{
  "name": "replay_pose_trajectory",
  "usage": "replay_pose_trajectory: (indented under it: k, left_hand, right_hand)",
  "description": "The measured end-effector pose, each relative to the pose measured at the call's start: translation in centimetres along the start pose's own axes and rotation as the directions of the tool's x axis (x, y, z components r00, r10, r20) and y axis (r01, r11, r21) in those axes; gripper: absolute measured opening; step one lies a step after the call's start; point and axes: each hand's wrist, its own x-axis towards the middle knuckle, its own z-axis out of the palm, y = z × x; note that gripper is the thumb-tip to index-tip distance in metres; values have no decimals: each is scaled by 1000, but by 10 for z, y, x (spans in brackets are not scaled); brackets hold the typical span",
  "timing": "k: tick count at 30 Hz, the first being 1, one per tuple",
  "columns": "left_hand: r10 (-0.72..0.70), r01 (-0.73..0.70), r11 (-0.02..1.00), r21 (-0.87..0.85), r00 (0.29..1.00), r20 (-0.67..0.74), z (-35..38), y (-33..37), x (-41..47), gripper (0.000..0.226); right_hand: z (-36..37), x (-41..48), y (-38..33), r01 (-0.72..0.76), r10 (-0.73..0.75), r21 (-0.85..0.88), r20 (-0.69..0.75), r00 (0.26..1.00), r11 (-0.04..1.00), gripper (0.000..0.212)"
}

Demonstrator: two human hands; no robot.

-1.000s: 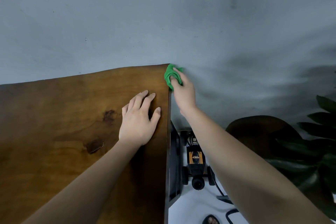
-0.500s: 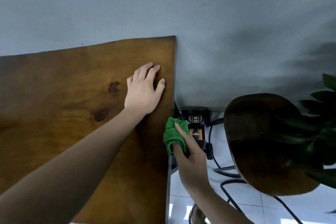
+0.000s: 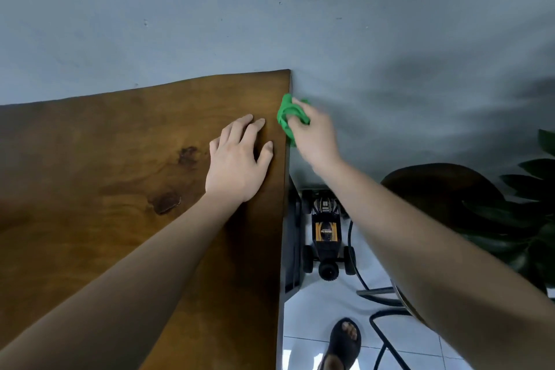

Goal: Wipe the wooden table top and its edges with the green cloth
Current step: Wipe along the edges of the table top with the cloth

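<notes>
One green cloth (image 3: 289, 117) is bunched in the right hand (image 3: 315, 135), whose fingers are closing around it and pressing it against the right-hand edge of the tabletop (image 3: 120, 153), just short of the far corner where the wood is meeting the grey wall (image 3: 330, 24). That edge is lying directly to the left of the right hand, and its long axis is running from the far corner back toward the person, so any coming stroke is probably travelling along that line, either on to the corner just ahead of the fingers or back toward the body. The right hand is the nearer one to the edge; the left hand (image 3: 237, 162) is resting flat and open on the wood just beside it, holding nothing, apparently bracing. By count: one cloth, one tabletop, two hands, and one toy car (image 3: 326, 231) sitting on the floor below the right forearm.
</notes>
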Motion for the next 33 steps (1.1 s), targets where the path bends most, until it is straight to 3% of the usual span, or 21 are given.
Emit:
replay_pose_trajectory:
  k: [5,11,19,33]
  left_hand:
    - [-6,6,1000,4,1000,1,0,0,0,54]
    - [-3,3,1000,-15,1000,7,2,-1,1,56]
    - [98,-93,991,-95,994,53,-27,-2,-26,57]
    - [410,-385,909,-162,896,170,-64,-38,-219,60]
  right_hand:
    - [4,70,-21,-10,9,-18,-74,997,1000,43]
    - [9,44,-18,6,-11,-38,-124,992,999,47]
    - [9,-115,11,35,-34,6,-93,995,999,48]
    - [24,-428,48,-99,136,198,-187,973,975,47]
